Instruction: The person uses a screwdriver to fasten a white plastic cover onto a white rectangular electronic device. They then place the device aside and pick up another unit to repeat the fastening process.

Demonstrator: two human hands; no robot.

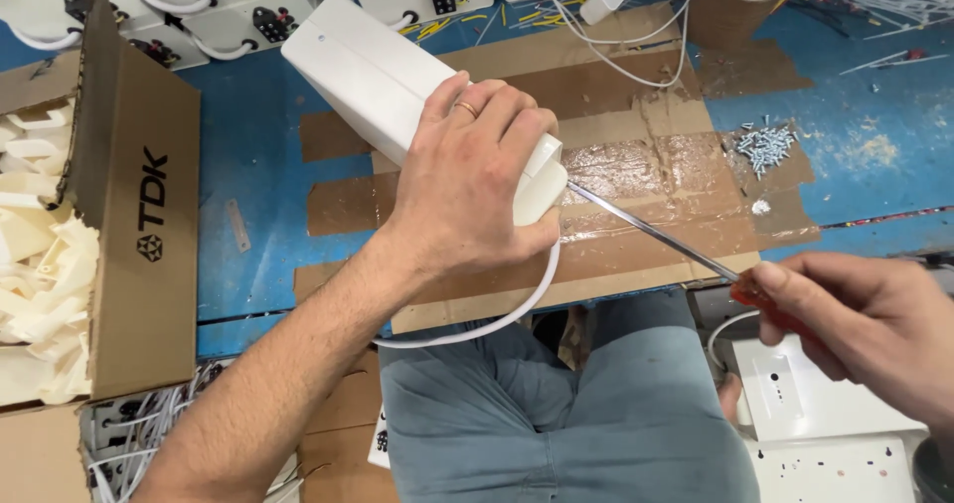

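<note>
My left hand [477, 180] grips the near end of a long white plastic casing [368, 71] that lies slanted on the taped cardboard mat [636, 145]. A white cable [497, 319] curls out from under that end. My right hand [865, 329] holds a screwdriver by its red handle [770, 309]. Its long metal shaft [646, 227] points left, with the tip at the end of the casing, just below my left fingers.
A cardboard box [139, 225] of white plastic parts stands at the left. Several small screws [765, 147] lie in a heap on the mat's right side. White units [248, 11] and cables line the far edge. More white casings [805, 404] sit by my right knee.
</note>
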